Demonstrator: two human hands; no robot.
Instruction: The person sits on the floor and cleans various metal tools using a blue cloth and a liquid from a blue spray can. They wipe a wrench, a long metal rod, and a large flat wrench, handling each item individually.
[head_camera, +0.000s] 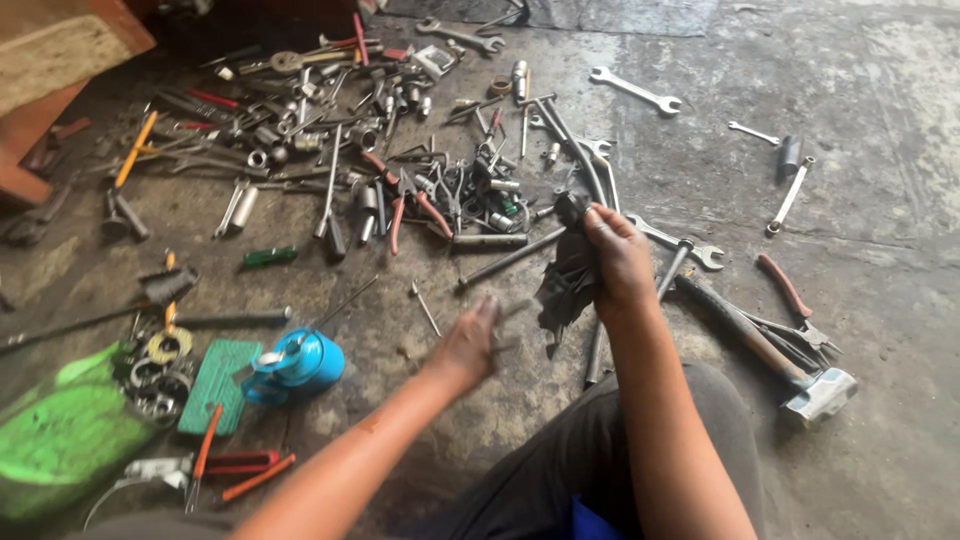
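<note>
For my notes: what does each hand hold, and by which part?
The right hand grips a dark rag near its top. The left hand is blurred; cannot tell.

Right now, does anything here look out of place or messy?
Yes. Tools lie scattered loose over the concrete floor, unsorted. The right hand grips a dark rag around a tool; the left hand is motion-blurred.

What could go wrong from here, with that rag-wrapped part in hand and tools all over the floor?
1. The right hand grips a dark part wrapped in a black rag; the loose rag could snag or let the part slip.
2. The left hand is motion-blurred low over the floor, near a loose bolt.
3. The hammer lies beside the knee, easy to knock.
</note>
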